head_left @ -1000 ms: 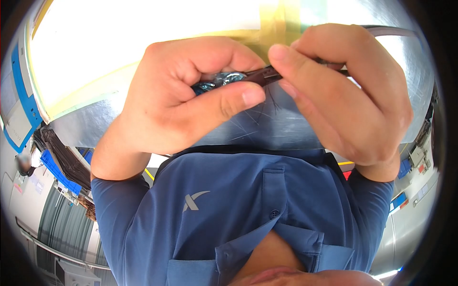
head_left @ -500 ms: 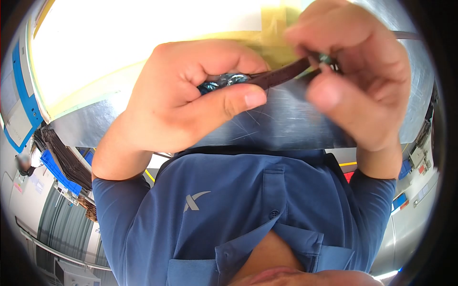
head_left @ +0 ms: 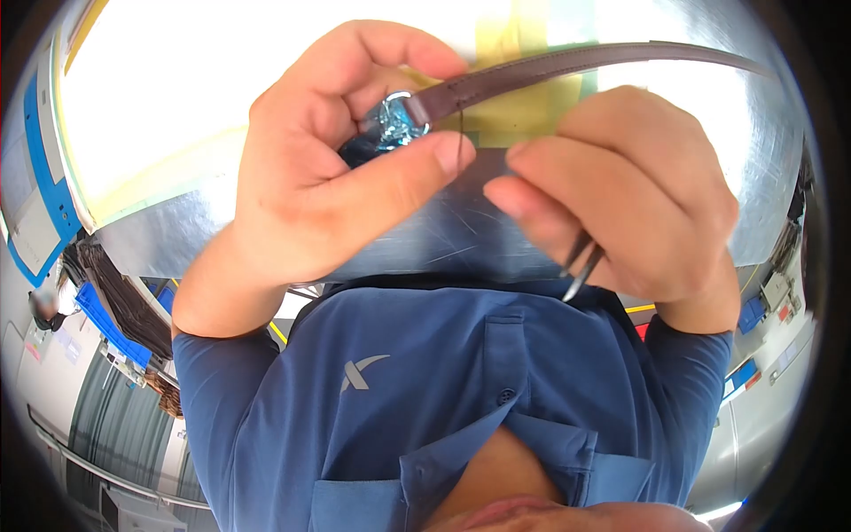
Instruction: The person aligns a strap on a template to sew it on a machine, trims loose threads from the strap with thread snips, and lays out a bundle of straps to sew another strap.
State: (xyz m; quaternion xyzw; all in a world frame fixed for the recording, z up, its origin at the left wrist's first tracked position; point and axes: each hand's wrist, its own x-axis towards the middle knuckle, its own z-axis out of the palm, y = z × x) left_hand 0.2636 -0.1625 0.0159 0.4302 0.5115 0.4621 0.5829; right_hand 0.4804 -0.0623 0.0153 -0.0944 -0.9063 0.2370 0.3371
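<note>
My left hand [head_left: 324, 168] is closed around the end of a dark brown stitched strap [head_left: 550, 69]. Between its fingers shows a ring or buckle in shiny blue wrapping [head_left: 394, 122], with the strap's end looped on it. A dark thread [head_left: 461, 129] hangs from the strap by my left thumb. My right hand [head_left: 620, 191] is curled below the strap, apart from it, with thumb and index finger near each other. Under its fingers stick out two metal tips of a tool [head_left: 583, 270]; the rest of the tool is hidden.
Beneath the hands lies a metal work surface [head_left: 443, 239], with a bright white sheet [head_left: 177, 80] and yellow tape [head_left: 505, 120] farther forward. Dark brown hanging pieces [head_left: 120, 288] and blue bins [head_left: 111, 328] are at the left. A person [head_left: 49, 306] is partly visible at the far left.
My right hand has let go of the strap and moved down, and the tool's tips now show. The strap stretches out to the right. My left hand has tilted upward, exposing more blue wrapping.
</note>
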